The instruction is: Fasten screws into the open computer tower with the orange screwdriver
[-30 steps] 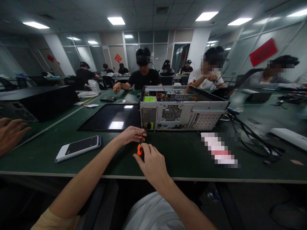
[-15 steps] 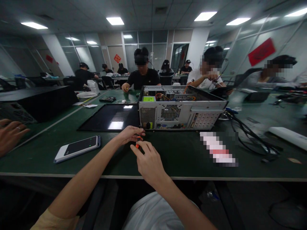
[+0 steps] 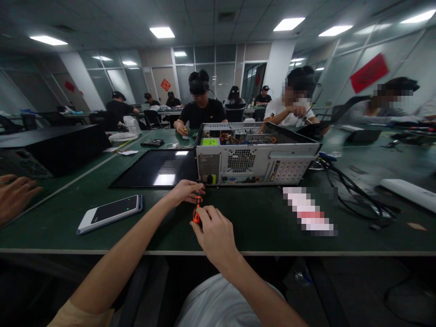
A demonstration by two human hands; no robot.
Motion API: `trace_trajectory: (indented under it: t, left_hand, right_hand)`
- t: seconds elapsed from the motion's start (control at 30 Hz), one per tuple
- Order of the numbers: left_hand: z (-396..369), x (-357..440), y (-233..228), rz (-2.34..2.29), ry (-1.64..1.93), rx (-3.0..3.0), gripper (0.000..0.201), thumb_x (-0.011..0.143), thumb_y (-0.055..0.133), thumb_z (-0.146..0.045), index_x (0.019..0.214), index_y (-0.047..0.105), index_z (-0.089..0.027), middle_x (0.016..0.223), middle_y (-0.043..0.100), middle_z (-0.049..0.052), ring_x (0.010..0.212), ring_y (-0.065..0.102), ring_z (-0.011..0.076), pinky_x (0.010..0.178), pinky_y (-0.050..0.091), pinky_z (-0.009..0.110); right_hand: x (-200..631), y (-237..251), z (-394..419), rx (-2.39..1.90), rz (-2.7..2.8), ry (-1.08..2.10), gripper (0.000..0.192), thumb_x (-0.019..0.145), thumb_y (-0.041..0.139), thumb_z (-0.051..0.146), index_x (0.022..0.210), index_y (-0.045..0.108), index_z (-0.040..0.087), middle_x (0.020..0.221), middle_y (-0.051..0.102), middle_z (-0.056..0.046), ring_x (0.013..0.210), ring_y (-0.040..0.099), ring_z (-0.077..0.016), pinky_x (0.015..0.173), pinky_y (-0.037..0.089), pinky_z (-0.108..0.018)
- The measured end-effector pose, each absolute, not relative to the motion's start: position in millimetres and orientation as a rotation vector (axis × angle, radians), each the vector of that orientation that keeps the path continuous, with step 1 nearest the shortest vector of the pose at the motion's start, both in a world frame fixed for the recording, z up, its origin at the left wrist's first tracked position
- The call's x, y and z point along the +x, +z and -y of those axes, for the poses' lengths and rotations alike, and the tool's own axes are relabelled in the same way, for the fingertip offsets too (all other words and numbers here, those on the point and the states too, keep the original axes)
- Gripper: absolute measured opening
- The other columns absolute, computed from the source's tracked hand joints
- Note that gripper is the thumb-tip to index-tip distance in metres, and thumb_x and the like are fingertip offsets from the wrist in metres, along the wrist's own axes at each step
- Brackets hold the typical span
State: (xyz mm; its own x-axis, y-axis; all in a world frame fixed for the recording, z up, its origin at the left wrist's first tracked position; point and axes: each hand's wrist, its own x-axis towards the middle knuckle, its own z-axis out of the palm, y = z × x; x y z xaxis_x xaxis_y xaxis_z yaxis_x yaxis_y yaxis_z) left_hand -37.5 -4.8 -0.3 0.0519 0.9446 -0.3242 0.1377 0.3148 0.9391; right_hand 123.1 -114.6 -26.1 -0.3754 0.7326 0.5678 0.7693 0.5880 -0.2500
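Note:
A screwdriver point(image 3: 196, 212) with an orange and black handle points away from me, its thin shaft toward the lower left corner of an opened computer case point(image 3: 260, 164). My right hand point(image 3: 216, 229) grips the handle between thumb and fingertips. Just in front of the case, my left hand point(image 3: 185, 192) has its fingers pinched together around the shaft's far end. Whatever these fingers hold is hidden, and so is the screwdriver's tip. The case lies on its side, back panel facing me, with cables showing inside.
Left of the case lies a black side panel point(image 3: 155, 168), with a white phone-like device point(image 3: 111, 213) nearer me. Black cables point(image 3: 357, 190) and a white bar point(image 3: 413, 195) are at right. Another person's hand point(image 3: 17, 195) rests far left, by a black case point(image 3: 57, 143). People sit opposite.
My right hand's grip has shifted back on the handle, so more of the screwdriver shows and it points more forward. My left hand stays at the case corner.

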Motion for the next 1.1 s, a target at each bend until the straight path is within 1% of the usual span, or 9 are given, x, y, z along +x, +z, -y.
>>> trace_trajectory:
  t: [0.13, 0.3, 0.47, 0.57, 0.63, 0.77, 0.83, 1.0, 1.1]
  left_hand:
    - [4, -40, -2, -1.406, 0.847, 1.143, 0.033, 0.081, 0.073, -0.042, 0.094, 0.071, -0.013, 0.092, 0.074, 0.009, 0.06, 0.065, 0.012, 0.061, 0.054, 0.026]
    - [4, -40, -2, -1.402, 0.857, 1.148, 0.026, 0.081, 0.073, -0.037, 0.089, 0.072, -0.013, 0.089, 0.074, 0.008, 0.056, 0.06, 0.0091, 0.055, 0.05, 0.022]
    - [7, -35, 2, -1.411, 0.909, 1.094, 0.015, 0.084, 0.069, -0.027, 0.084, 0.072, -0.012, 0.088, 0.074, 0.008, 0.056, 0.06, 0.0091, 0.059, 0.053, 0.024]
    - [7, -33, 3, -1.389, 0.914, 1.068, 0.013, 0.087, 0.064, -0.023, 0.085, 0.071, -0.012, 0.09, 0.074, 0.009, 0.056, 0.062, 0.0099, 0.059, 0.054, 0.025]
    - [7, -33, 3, -1.369, 0.901, 1.056, 0.013, 0.088, 0.062, -0.022, 0.088, 0.07, -0.012, 0.093, 0.074, 0.009, 0.058, 0.064, 0.0112, 0.06, 0.055, 0.026]
    - [6, -33, 1, -1.344, 0.899, 1.052, 0.015, 0.089, 0.061, -0.022, 0.095, 0.07, -0.012, 0.095, 0.074, 0.01, 0.064, 0.068, 0.0144, 0.065, 0.057, 0.029]
    - [6, -34, 0, -1.345, 0.895, 1.065, 0.016, 0.089, 0.061, -0.023, 0.096, 0.07, -0.012, 0.096, 0.074, 0.01, 0.065, 0.069, 0.0149, 0.065, 0.057, 0.029]
    - [4, -39, -3, -1.324, 0.84, 1.129, 0.027, 0.082, 0.072, -0.038, 0.093, 0.071, -0.014, 0.1, 0.073, 0.01, 0.063, 0.065, 0.0116, 0.059, 0.054, 0.025]
    - [2, -40, -6, -1.304, 0.848, 1.15, 0.027, 0.077, 0.078, -0.037, 0.088, 0.071, -0.013, 0.098, 0.073, 0.009, 0.06, 0.061, 0.0082, 0.055, 0.051, 0.02]
  right_hand:
    - [125, -30, 113, -1.049, 2.137, -0.111, 0.021, 0.092, 0.061, 0.016, 0.112, 0.063, 0.019, 0.109, 0.067, -0.007, 0.092, 0.061, -0.0191, 0.076, 0.051, -0.03]
    - [125, -33, 109, -0.872, 2.202, -0.115, 0.024, 0.093, 0.055, 0.009, 0.11, 0.067, 0.02, 0.119, 0.066, -0.005, 0.105, 0.055, -0.0206, 0.089, 0.051, -0.032]
    - [126, -25, 114, -0.965, 2.23, -0.13, 0.032, 0.091, 0.058, 0.012, 0.119, 0.066, 0.025, 0.134, 0.055, -0.009, 0.118, 0.048, -0.0265, 0.094, 0.05, -0.039]
    - [126, -19, 118, -1.054, 2.197, -0.092, 0.045, 0.088, 0.067, 0.025, 0.132, 0.056, 0.023, 0.131, 0.054, -0.012, 0.114, 0.05, -0.0278, 0.093, 0.051, -0.042]
    - [126, -18, 118, -1.144, 2.173, -0.05, 0.046, 0.085, 0.072, 0.033, 0.127, 0.057, 0.021, 0.119, 0.058, -0.011, 0.103, 0.055, -0.0258, 0.085, 0.053, -0.04]
    - [124, -22, 116, -1.178, 2.202, -0.061, 0.017, 0.088, 0.068, 0.023, 0.104, 0.064, 0.02, 0.106, 0.061, -0.008, 0.09, 0.058, -0.021, 0.074, 0.053, -0.032]
    - [124, -25, 114, -1.105, 2.213, -0.09, 0.011, 0.09, 0.063, 0.016, 0.099, 0.066, 0.02, 0.109, 0.063, -0.008, 0.095, 0.057, -0.0211, 0.076, 0.053, -0.032]
    - [126, -30, 110, -0.924, 2.206, -0.062, 0.022, 0.09, 0.054, 0.004, 0.097, 0.069, 0.018, 0.112, 0.065, -0.009, 0.106, 0.054, -0.0212, 0.091, 0.052, -0.034]
    - [126, -29, 110, -0.884, 2.216, -0.009, 0.026, 0.088, 0.052, 0.001, 0.099, 0.069, 0.018, 0.119, 0.063, -0.009, 0.112, 0.053, -0.0213, 0.097, 0.05, -0.035]
